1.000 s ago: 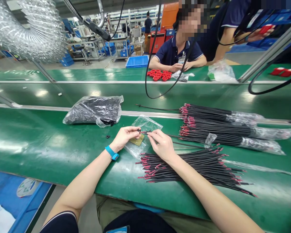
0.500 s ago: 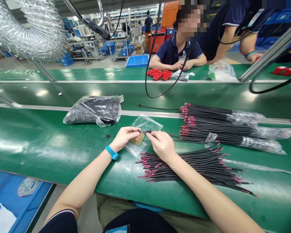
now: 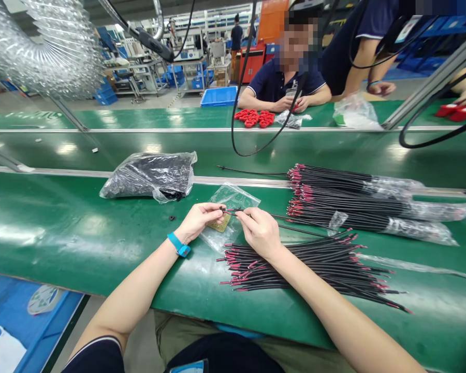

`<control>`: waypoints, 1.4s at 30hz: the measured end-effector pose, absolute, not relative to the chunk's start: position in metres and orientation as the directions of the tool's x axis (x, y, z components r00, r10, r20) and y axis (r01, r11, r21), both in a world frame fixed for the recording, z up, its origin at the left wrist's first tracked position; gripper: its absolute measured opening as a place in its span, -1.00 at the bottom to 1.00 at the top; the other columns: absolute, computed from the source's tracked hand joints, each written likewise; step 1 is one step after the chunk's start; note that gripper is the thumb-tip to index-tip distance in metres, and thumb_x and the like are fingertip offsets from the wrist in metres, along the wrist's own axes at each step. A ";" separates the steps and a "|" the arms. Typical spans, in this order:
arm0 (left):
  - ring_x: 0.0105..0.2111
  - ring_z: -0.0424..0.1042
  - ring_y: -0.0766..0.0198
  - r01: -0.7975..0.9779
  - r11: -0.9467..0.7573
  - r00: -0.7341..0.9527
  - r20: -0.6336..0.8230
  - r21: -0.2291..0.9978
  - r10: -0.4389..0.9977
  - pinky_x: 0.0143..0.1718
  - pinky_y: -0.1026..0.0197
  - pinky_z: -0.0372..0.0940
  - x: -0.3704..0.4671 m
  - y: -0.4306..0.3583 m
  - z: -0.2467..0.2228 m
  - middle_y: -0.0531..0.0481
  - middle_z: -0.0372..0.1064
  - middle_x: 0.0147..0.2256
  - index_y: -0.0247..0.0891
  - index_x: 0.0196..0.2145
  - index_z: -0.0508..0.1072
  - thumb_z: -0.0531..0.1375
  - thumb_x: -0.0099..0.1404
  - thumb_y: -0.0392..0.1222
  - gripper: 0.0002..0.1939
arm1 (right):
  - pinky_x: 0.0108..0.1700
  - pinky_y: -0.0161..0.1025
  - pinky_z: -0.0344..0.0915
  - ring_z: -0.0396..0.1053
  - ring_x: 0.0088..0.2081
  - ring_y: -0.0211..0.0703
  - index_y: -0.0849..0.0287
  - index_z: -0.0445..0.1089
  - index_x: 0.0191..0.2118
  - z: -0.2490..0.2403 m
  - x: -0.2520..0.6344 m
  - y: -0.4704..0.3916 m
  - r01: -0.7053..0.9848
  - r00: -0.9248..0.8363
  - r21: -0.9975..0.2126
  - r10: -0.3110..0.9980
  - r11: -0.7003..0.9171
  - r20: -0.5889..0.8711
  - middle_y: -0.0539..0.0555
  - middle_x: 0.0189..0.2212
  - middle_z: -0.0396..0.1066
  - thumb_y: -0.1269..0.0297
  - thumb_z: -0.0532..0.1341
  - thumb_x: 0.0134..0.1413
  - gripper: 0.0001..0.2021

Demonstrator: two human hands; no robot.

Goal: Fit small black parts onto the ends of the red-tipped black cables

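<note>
Between finger and thumb my left hand (image 3: 199, 221) pinches a small black part (image 3: 222, 209) at the red-tipped end of a black cable. Just to its right, my right hand (image 3: 259, 231) grips that cable (image 3: 281, 217), whose length runs off to the right behind the hand. The small part's exact kind is too small to make out. Below the fingers lie a yellowish sponge-like pad (image 3: 220, 224) and a clear zip bag (image 3: 236, 196). Loose black cables with red ends (image 3: 306, 264) are spread under my right forearm.
Bundles of cables (image 3: 341, 199), partly wrapped in plastic, lie at the right. A clear bag of black parts (image 3: 149, 176) sits at the left, with a small black ring (image 3: 172, 218) near it. Across the bench, a co-worker (image 3: 287, 85) sits behind red parts (image 3: 254, 118). A black cord (image 3: 235, 124) hangs down.
My hands stay almost in place, still at the cable end; the fingers shift only slightly. Across the bench, the seated co-worker's head has turned, and a hand now touches the red parts at far right.
</note>
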State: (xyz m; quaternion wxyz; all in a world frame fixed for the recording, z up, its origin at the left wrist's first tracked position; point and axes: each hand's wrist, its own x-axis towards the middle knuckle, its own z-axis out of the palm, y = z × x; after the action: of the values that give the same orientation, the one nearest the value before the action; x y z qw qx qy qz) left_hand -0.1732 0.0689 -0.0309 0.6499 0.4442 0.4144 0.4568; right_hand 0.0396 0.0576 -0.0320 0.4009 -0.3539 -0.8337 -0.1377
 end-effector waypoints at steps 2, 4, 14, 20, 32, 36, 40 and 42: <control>-0.38 0.48 0.30 -0.110 0.107 0.233 -0.079 0.988 0.969 -0.24 0.22 0.40 -0.170 0.066 -0.030 -0.10 0.55 -0.31 -0.33 -0.21 0.62 0.47 0.00 -0.11 -0.62 | -0.28 -0.26 0.15 0.28 -0.33 -0.24 0.21 0.48 -0.18 -0.032 0.039 0.057 0.698 -0.450 -0.035 0.476 0.716 0.755 0.08 -0.34 0.44 0.45 0.12 0.26 -0.82; -0.33 0.50 0.24 -0.011 -0.013 0.220 0.015 1.000 0.975 -0.23 0.19 0.41 -0.166 0.061 -0.029 -0.12 0.55 -0.25 -0.31 -0.24 0.63 0.46 0.01 -0.10 -0.65 | -0.28 -0.26 0.14 0.28 -0.34 -0.23 0.23 0.47 -0.21 -0.032 0.038 0.057 0.686 -0.470 -0.029 0.473 0.727 0.745 0.09 -0.36 0.43 0.42 0.12 0.27 -0.84; -0.28 0.50 0.22 0.239 -0.501 0.235 0.451 0.832 0.861 -0.20 0.17 0.40 -0.154 0.043 -0.031 -0.10 0.55 -0.31 -0.23 -0.27 0.63 0.34 0.22 -0.15 -0.85 | -0.39 -0.32 0.07 0.19 -0.47 -0.32 0.24 0.40 -0.41 -0.039 0.037 0.056 0.539 -0.514 -0.301 0.591 0.787 0.622 0.02 -0.52 0.29 0.36 0.06 0.34 -0.71; -0.30 0.48 0.22 0.250 -0.391 0.161 0.360 0.886 0.919 -0.22 0.19 0.38 -0.157 0.049 -0.031 -0.10 0.53 -0.30 -0.21 -0.26 0.63 0.34 0.20 -0.09 -0.81 | -0.30 -0.35 0.23 0.34 -0.37 -0.29 0.20 0.48 -0.21 -0.042 0.036 0.060 0.518 -0.466 -0.496 0.716 0.697 0.519 0.05 -0.39 0.40 0.25 0.05 0.37 -0.73; -0.24 0.48 0.16 0.166 -0.287 0.186 0.255 0.944 0.949 -0.15 0.12 0.37 -0.154 0.045 -0.030 -0.13 0.53 -0.27 -0.23 -0.33 0.62 0.38 0.14 -0.08 -0.81 | -0.38 -0.36 0.14 0.26 -0.46 -0.33 0.21 0.50 -0.34 -0.039 0.038 0.059 0.441 -0.466 -0.605 0.746 0.663 0.476 0.02 -0.50 0.32 0.22 0.06 0.35 -0.67; -0.23 0.49 0.15 0.165 -0.322 0.210 0.286 0.932 0.935 -0.11 0.10 0.36 -0.154 0.045 -0.029 -0.14 0.53 -0.27 -0.23 -0.31 0.62 0.38 0.15 -0.10 -0.82 | -0.38 -0.36 0.15 0.25 -0.46 -0.32 0.22 0.47 -0.41 -0.039 0.038 0.060 0.380 -0.484 -0.690 0.768 0.616 0.418 0.00 -0.52 0.29 0.17 0.07 0.35 -0.63; -0.22 0.49 0.15 0.157 -0.316 0.217 0.280 0.936 0.935 -0.11 0.11 0.36 -0.155 0.046 -0.032 -0.14 0.53 -0.25 -0.23 -0.29 0.63 0.37 0.16 -0.08 -0.80 | -0.35 -0.36 0.18 0.27 -0.44 -0.31 0.22 0.46 -0.42 -0.038 0.038 0.062 0.354 -0.491 -0.735 0.784 0.578 0.380 0.01 -0.51 0.31 0.14 0.08 0.34 -0.62; -0.22 0.49 0.15 0.149 -0.286 0.214 0.251 0.947 0.944 -0.13 0.12 0.37 -0.155 0.047 -0.033 -0.14 0.52 -0.24 -0.23 -0.27 0.63 0.37 0.16 -0.07 -0.78 | -0.35 -0.36 0.18 0.27 -0.44 -0.31 0.22 0.47 -0.42 -0.038 0.039 0.063 0.368 -0.489 -0.725 0.784 0.583 0.382 0.00 -0.51 0.31 0.15 0.08 0.34 -0.62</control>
State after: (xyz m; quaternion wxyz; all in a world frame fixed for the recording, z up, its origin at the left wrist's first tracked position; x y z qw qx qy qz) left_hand -0.1554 0.0474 -0.0331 0.4263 0.6522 0.4188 0.4663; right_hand 0.0386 0.0633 -0.0379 0.3607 -0.3542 -0.8132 0.2884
